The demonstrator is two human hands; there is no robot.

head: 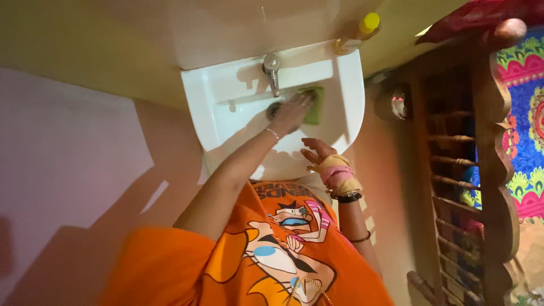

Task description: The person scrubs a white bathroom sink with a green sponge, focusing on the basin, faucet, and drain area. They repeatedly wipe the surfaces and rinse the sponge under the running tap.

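1. Closest to the camera is the person's bright orange shirt with a cartoon picture on the front [272,255]. It fills the bottom of the view.

2. Just past the shirt is the right hand [318,154]. Its wrist is wrapped in a yellow and pink cloth band [339,174], with a black bangle [347,197] below that. The fingers are spread out and loose. They hold nothing. The hand is at the front edge of the white sink, but I cannot tell if it touches the edge.

3. The left arm stretches from the shirt up into the sink. It has a thin silver bracelet [273,133] on the wrist.

4. The left hand [293,111] is inside the white ceramic sink [204,107]. Its fingers lie flat and press down on a green square sponge [314,107]. They are not curled around it.

5. The green sponge lies on the inside of the sink bowl, on the right side. It is just beside the round metal drain hole [273,110] and under the fingertips.

6. A shiny metal tap [272,72] sticks out over the bowl, just above the left hand.

7. Farther back, on the right corner of the sink, stands a bottle with a yellow cap [362,28].

8. Behind the sink is a pale yellow wall [85,39].

9. Off to the right side is a dark brown wooden frame with round bars [481,170]. Next to it is a bright cloth with many colours [527,113].
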